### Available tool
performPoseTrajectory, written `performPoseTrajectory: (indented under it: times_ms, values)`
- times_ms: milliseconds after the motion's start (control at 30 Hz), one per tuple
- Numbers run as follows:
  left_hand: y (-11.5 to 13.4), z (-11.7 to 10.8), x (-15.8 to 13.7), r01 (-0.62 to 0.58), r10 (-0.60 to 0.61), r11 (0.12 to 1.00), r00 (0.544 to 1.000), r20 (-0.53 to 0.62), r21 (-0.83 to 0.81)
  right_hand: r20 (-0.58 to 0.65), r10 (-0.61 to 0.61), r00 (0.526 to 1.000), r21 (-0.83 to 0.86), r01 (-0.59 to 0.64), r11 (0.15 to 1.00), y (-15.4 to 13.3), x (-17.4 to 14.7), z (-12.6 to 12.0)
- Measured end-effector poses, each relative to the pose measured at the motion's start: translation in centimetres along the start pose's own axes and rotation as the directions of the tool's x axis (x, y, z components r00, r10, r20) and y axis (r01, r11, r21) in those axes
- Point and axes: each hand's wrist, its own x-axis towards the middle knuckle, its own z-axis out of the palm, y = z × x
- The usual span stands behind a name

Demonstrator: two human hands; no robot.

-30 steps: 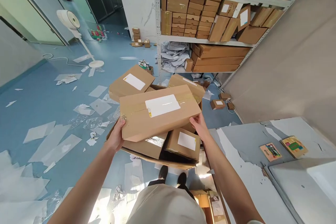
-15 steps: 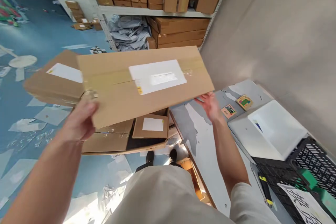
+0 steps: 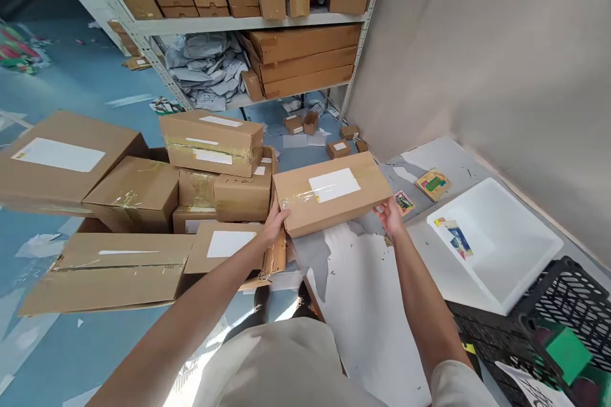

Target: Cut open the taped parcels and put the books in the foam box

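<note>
While several sealed boxes fill the large open carton [image 3: 275,259] on the left, the head view shows one long taped parcel [image 3: 296,184] held apart from them, between that carton and the table [image 3: 372,305]. The left hand [image 3: 274,224] grips its near left end, thumb along the edge, and the right hand [image 3: 391,217] pinches the near right corner, its fingers partly hidden underneath. Both hands are closed around cardboard, and the parcel sits slightly tilted, its white shipping label [image 3: 334,185] facing up. Its lower edge overlaps the table in the picture; whether it touches there, I cannot tell.

As for progress, I judge that the lifting is done for this one parcel, while its tape looks uncut and both hands bear it. Left in the carton are a stacked box [image 3: 210,149] with shiny tape, a wide labelled box [image 3: 62,159] at the far left and a long flat box [image 3: 119,264] at the near side, among others.

On the right, a white plastic bin [image 3: 491,229] stands beside a black lattice crate [image 3: 570,296] holding a green block [image 3: 568,353]. Beyond, a metal shelving unit [image 3: 229,23] carries grey mailer bags [image 3: 205,67] and long brown cartons [image 3: 305,54].
</note>
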Motion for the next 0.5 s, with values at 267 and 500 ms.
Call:
performPoseTrajectory:
  times_ms: [267, 500]
  values:
    - [-1.1, -0.4, 1.0, 0.089, -0.089, 0.996, 0.996, -0.014, -0.022, -0.03, 0.063, 0.998, -0.001, -0.063, 0.998, 3.2, 2.4, 0.1]
    - [1.1, -0.6, -0.2, 0.186, -0.187, 0.982, 0.982, 0.035, 0.034, -0.166, 0.032, 0.986, -0.098, -0.049, 0.994, 3.8, 2.1, -0.1]
